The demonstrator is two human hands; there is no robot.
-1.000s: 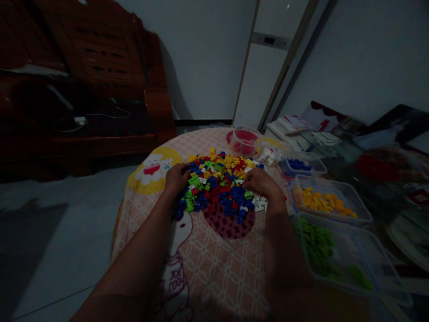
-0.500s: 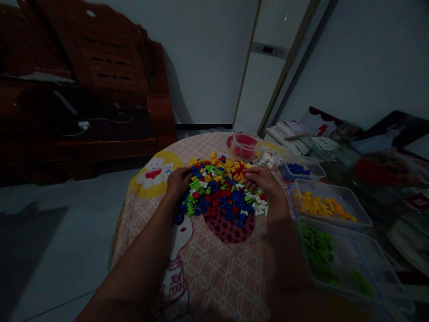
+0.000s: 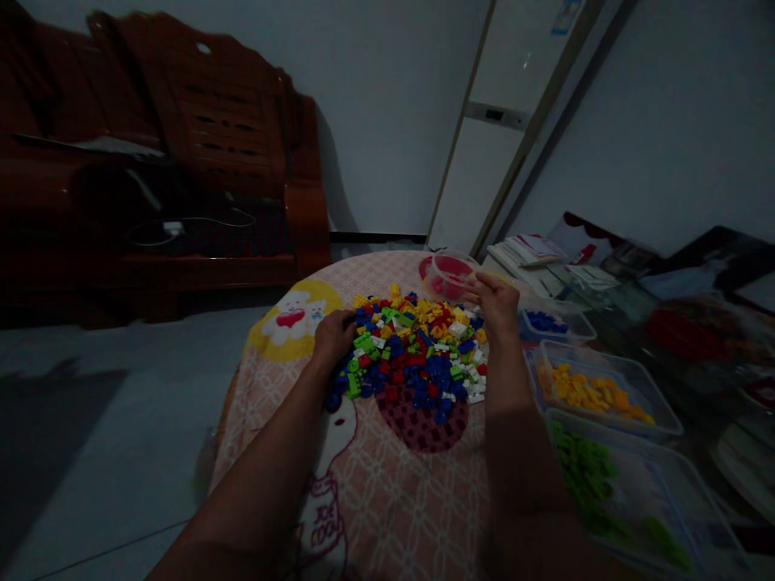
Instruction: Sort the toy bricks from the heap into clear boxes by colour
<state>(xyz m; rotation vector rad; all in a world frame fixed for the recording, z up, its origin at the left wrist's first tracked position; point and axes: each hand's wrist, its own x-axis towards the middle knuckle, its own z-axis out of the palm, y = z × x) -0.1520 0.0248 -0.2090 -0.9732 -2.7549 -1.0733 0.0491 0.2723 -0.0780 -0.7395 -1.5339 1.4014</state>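
Observation:
A loose heap of toy building bricks (image 3: 417, 347) in blue, yellow, green, red and white lies on the cloth-covered table (image 3: 393, 500). My left hand (image 3: 334, 335) rests at the heap's left edge, fingers curled in against the bricks; whatever they hold is hidden. Beyond the heap's far right side, my right hand (image 3: 497, 305) is raised beside a round clear tub (image 3: 437, 282) with red pieces in it. Its fingers stretch toward the tub's rim, somewhat apart, and I see no brick in them.
Along the right stand clear boxes of blue bricks (image 3: 546, 322), yellow bricks (image 3: 596, 391) and green bricks (image 3: 584, 472). Books (image 3: 529, 250) lie behind them. A wooden bench (image 3: 230, 161) stands back left, a tall white cabinet (image 3: 484, 161) at the wall.
My right hand has moved from the heap's right side up and away to the round tub. My left hand stays at the left edge. The whole view has shifted slightly.

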